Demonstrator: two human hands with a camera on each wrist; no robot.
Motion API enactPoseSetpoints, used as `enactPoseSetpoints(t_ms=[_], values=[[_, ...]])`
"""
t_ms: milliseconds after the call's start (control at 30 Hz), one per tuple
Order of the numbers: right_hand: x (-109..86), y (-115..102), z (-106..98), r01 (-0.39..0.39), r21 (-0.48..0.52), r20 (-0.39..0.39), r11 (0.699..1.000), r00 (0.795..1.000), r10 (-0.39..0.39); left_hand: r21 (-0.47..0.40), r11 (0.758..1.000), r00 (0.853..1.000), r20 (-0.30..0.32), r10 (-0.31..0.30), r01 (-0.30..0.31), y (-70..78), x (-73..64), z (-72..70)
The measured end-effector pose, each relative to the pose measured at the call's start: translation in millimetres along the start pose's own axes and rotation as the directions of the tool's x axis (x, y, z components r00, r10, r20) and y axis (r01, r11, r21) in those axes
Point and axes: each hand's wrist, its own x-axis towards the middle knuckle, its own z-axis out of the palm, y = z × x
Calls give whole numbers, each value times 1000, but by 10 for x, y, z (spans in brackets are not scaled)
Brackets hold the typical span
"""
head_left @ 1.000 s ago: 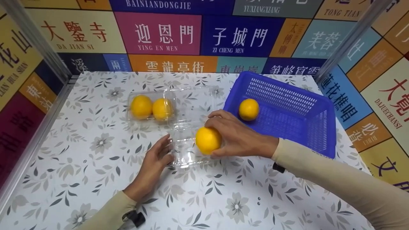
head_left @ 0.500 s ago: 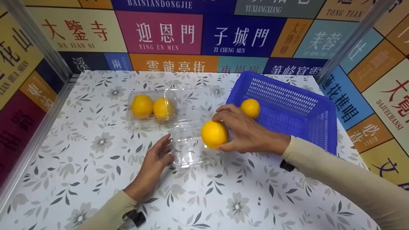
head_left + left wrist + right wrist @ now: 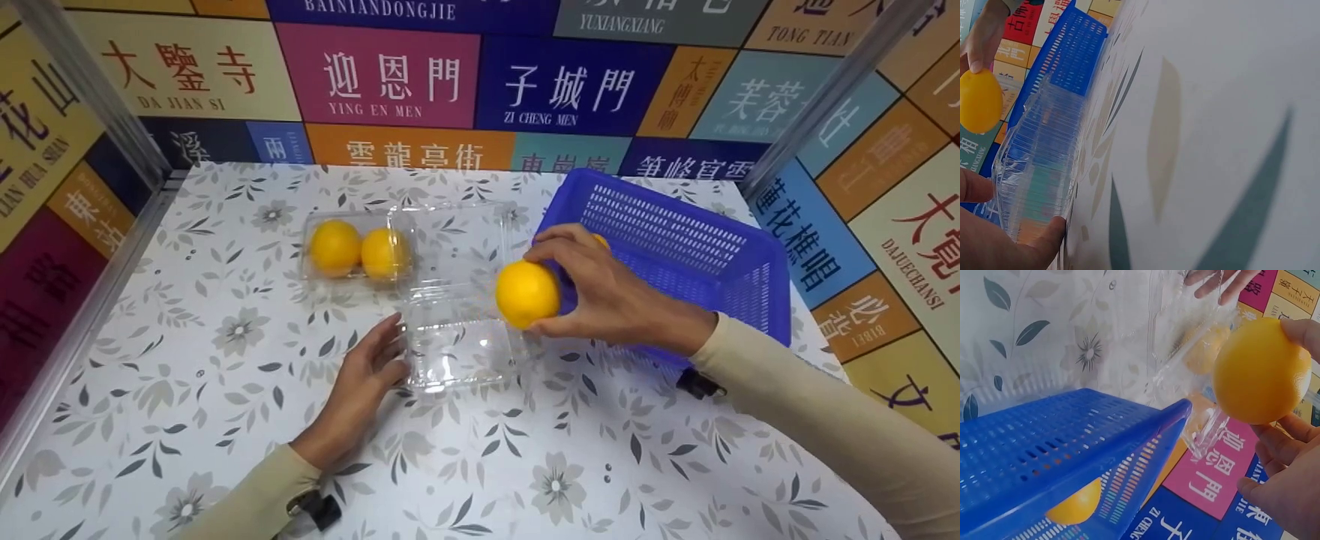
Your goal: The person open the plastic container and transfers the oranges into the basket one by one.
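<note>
While the left hand (image 3: 358,394), thumb and fingers apart, touches a clear container (image 3: 461,354), the right hand (image 3: 611,300) pinches a yellow fruit (image 3: 527,295), round, smooth and softly shiny, between thumb and fingertips, raised between container and blue basket (image 3: 667,225).

A: What can you read on the pink panel (image 3: 379,79) facing you?

B: You have 迎恩門 there, over "YING EN MEN".

A: And beside the pink panel?

B: Right of it, your navy panel (image 3: 571,88) reads 子城門, "ZI CHENG MEN"; left of it, your cream panel (image 3: 180,67) reads "DA JIAN SI".

A: Higher than the pink panel?

B: Directly above it, you get "BAINIANDONGJIE" on a blue panel (image 3: 409,9); up to its right, "YUXIANGXIANG" on a grey panel (image 3: 649,19), then "TONG TIAN" on a tan panel (image 3: 810,34).
</note>
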Motion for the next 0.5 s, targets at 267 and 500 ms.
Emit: enactPoseSetpoints(t_ms=[267,500], values=[[-61,114,-73,-61,17,-13,998,998,61,16,1000,1000,-5,9,-9,9,-13,2],[-82,195,-114,-108,3,-38,994,993,108,22,1000,1000,1,19,-19,17,-18,5]])
